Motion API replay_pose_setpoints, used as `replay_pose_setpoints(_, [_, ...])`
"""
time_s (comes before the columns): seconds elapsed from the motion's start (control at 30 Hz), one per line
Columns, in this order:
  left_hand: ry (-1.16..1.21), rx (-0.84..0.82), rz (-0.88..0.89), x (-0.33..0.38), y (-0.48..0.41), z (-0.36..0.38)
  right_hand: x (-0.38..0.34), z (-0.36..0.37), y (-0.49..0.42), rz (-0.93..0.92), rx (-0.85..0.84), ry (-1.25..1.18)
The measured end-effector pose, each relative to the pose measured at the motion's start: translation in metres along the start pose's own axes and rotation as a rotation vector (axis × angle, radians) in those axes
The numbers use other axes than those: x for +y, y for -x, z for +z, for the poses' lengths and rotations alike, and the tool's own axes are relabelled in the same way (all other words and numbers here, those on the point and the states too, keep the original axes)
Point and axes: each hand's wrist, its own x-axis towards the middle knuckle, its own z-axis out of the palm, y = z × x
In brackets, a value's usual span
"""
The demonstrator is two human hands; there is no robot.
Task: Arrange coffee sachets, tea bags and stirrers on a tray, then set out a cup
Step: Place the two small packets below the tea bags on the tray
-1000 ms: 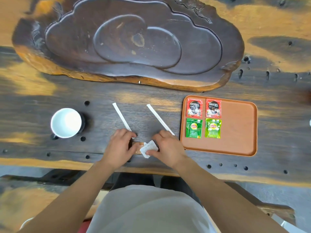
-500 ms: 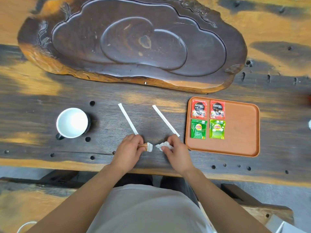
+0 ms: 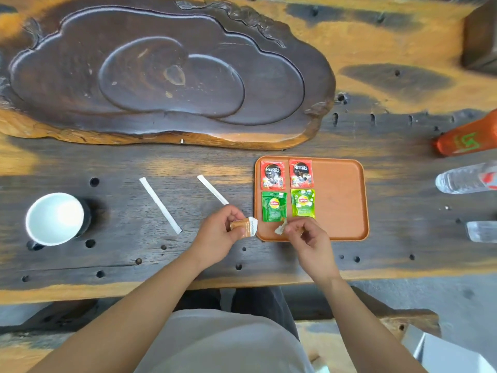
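Sachets [image 3: 272,175] – 2 coffee, 2 tea [image 3: 274,210] | stirrers [image 3: 160,205] – 2 | cup [image 3: 55,218] – 1 | both hands' fingers [image 3: 228,212] pinching small packets [image 3: 244,228]

Bright daylight, wide-angle edge distortion

Two bare forearms are seen, with no sleeves reaching the wrists and no watch, ring or band worn. The left hand [image 3: 219,232] and right hand [image 3: 309,239] are ungloved, with short nails. A light grey top [image 3: 223,343] is worn over the torso, and dark trousers [image 3: 263,300] are seen at the knees.
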Motion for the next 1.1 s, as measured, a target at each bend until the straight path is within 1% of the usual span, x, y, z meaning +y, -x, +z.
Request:
replay_pose_setpoints(0.07, [-0.027,-0.033,0.001,0.01,-0.006,0.021,0.008,-0.014,-0.003,0.03,0.022,0.042])
replay_pose_setpoints(0.2, [-0.068,-0.04,-0.021,0.021,-0.016,0.054,0.02,-0.038,-0.01,0.0,0.071,0.145])
replay_pose_setpoints(0.37, [-0.162,-0.059,0.013,0.029,-0.025,0.079,0.029,-0.057,-0.017,0.106,0.087,0.181])
replay_pose_setpoints(0.53, [-0.327,-0.064,0.079,0.027,-0.03,0.091,0.033,-0.068,-0.021,0.176,0.097,0.12])
replay_pose_setpoints(0.63, [-0.447,-0.007,0.152,0.028,-0.031,0.096,0.034,-0.069,-0.025,0.228,0.146,0.037])
replay_pose_setpoints(0.7, [-0.505,0.029,0.185,0.028,-0.031,0.097,0.034,-0.067,-0.026,0.217,0.175,0.01])
replay_pose_setpoints(0.83, [-0.656,0.078,0.268,0.022,-0.032,0.099,0.038,-0.057,-0.029,0.225,0.172,-0.038])
replay_pose_setpoints(0.97, [-0.726,0.122,0.278,0.017,-0.035,0.1,0.042,-0.049,-0.031,0.194,0.138,0.091])
replay_pose_setpoints(1.1, [-0.753,0.119,0.271,0.014,-0.035,0.098,0.048,-0.045,-0.034,0.144,0.1,0.268])
